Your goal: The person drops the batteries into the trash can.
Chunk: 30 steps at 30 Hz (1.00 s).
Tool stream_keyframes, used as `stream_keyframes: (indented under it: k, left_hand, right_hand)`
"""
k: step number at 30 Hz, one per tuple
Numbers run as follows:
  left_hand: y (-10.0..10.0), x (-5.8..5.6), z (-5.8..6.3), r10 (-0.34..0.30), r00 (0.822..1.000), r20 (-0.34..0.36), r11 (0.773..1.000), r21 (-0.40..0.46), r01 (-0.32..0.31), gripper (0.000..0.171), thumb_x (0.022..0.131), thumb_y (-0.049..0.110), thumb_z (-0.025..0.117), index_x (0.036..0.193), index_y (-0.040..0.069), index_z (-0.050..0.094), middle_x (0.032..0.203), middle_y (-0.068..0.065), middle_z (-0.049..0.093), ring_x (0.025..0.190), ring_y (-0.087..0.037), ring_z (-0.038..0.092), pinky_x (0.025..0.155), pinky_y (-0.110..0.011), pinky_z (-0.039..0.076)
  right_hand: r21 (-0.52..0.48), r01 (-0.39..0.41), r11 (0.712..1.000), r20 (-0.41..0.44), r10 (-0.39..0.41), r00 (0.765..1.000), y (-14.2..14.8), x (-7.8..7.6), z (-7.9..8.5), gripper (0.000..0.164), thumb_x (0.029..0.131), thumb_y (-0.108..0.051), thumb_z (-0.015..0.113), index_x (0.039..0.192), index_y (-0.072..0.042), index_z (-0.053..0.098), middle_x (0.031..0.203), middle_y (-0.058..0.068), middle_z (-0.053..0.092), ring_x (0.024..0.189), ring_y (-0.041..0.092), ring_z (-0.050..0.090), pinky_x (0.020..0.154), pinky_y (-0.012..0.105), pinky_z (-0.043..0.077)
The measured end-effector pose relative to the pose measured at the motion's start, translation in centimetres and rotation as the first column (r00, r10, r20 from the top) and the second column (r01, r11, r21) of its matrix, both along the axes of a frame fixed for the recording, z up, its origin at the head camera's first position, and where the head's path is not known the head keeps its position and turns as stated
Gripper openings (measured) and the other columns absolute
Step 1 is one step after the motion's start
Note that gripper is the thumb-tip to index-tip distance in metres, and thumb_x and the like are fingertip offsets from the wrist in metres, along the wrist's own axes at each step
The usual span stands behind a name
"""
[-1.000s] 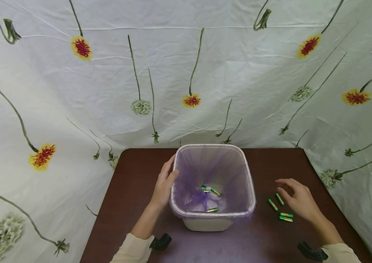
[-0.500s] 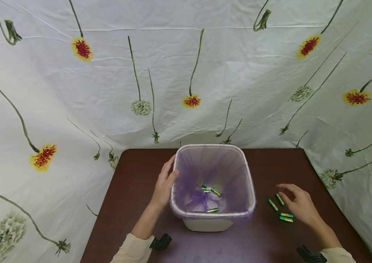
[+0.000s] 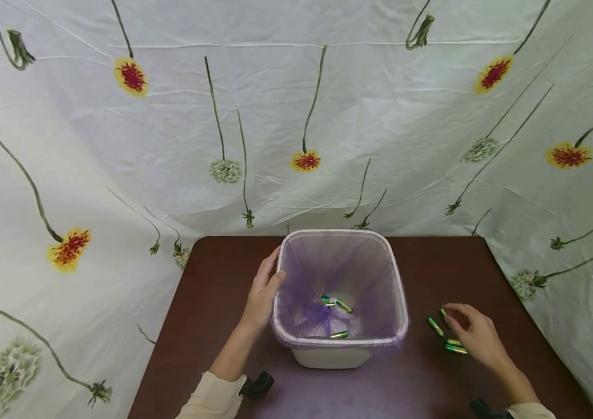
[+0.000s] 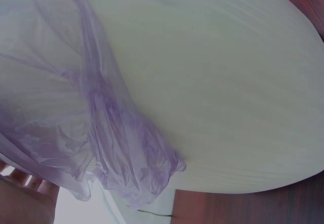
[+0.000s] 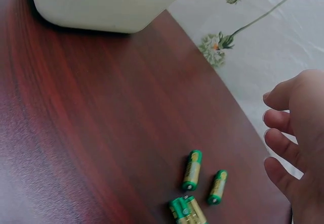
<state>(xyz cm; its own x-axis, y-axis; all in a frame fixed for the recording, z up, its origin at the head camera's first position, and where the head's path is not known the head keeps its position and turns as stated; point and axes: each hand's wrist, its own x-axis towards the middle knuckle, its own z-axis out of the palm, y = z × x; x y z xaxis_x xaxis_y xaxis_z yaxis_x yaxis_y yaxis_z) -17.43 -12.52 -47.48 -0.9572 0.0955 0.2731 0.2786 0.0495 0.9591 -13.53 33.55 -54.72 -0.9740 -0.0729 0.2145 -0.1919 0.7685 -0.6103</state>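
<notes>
A whitish trash bin (image 3: 333, 357) stands on the table, lined with a thin purple trash bag (image 3: 306, 291) folded over its rim. Several green-and-gold batteries (image 3: 339, 334) lie inside it. My left hand (image 3: 261, 299) holds the bin's left side, thumb at the rim, other fingers along the outside; the left wrist view mostly shows the bin wall and bag. To the right, my right hand (image 3: 476, 334) hovers low over several loose batteries (image 3: 435, 327), fingers bent and spread. Its fingertips overlap the farthest battery (image 5: 217, 187) in the head view, but the right wrist view shows them apart.
The dark brown wooden table (image 3: 212, 273) ends at a white flower-printed cloth (image 3: 275, 116) hanging behind and at both sides. Black straps (image 3: 257, 385) sit on both wrists.
My right hand has come down and nearer, its fingertips now over the farthest loose battery. The left hand and the bin stay where they were.
</notes>
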Motion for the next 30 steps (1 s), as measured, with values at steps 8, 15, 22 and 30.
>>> stream_keyframes:
  k: [8,15,22,30]
  left_hand:
    - [0.1,0.1,0.0,0.002,1.000,-0.012,1.000,-0.004,-0.002,0.056,0.106,0.012,0.048,0.161,0.007,0.036,0.155,-0.014,0.042,0.139,-0.029,0.037,0.111,-0.056,0.031]
    - [0.1,0.1,0.0,0.007,1.000,-0.006,1.000,0.000,-0.007,0.057,0.106,0.013,0.048,0.161,0.008,0.036,0.157,-0.014,0.040,0.141,-0.030,0.036,0.112,-0.057,0.029]
    - [0.0,0.1,0.0,0.003,1.000,-0.002,1.000,0.013,-0.003,0.056,0.106,0.013,0.047,0.161,0.008,0.036,0.158,-0.013,0.039,0.143,-0.030,0.034,0.113,-0.057,0.027]
    - [0.2,0.1,-0.1,0.008,1.000,-0.002,1.000,0.018,-0.008,0.057,0.105,0.012,0.047,0.161,0.007,0.036,0.157,-0.013,0.041,0.141,-0.030,0.035,0.113,-0.056,0.027]
  right_hand:
    - [-0.016,0.033,0.999,0.024,-0.033,0.999,0.3,0.9,-1.6,0.023,0.095,-0.003,0.073,0.118,-0.001,0.073,0.103,0.005,0.070,0.086,0.006,0.060,0.065,0.030,0.050]
    - [-0.030,0.086,0.996,0.092,-0.083,0.992,0.8,1.8,-3.0,0.019,0.096,-0.003,0.073,0.115,-0.001,0.073,0.102,0.006,0.070,0.087,0.009,0.063,0.069,0.029,0.053]
    - [-0.011,0.133,0.991,0.179,-0.129,0.975,1.6,2.5,-4.7,0.019,0.099,-0.007,0.068,0.117,0.000,0.071,0.107,0.012,0.068,0.096,0.033,0.065,0.072,0.041,0.053]
    - [0.008,0.220,0.976,0.169,-0.218,0.961,2.1,4.0,-7.1,0.016,0.094,-0.005,0.073,0.109,-0.003,0.074,0.107,0.012,0.068,0.090,0.027,0.065,0.066,0.032,0.051]
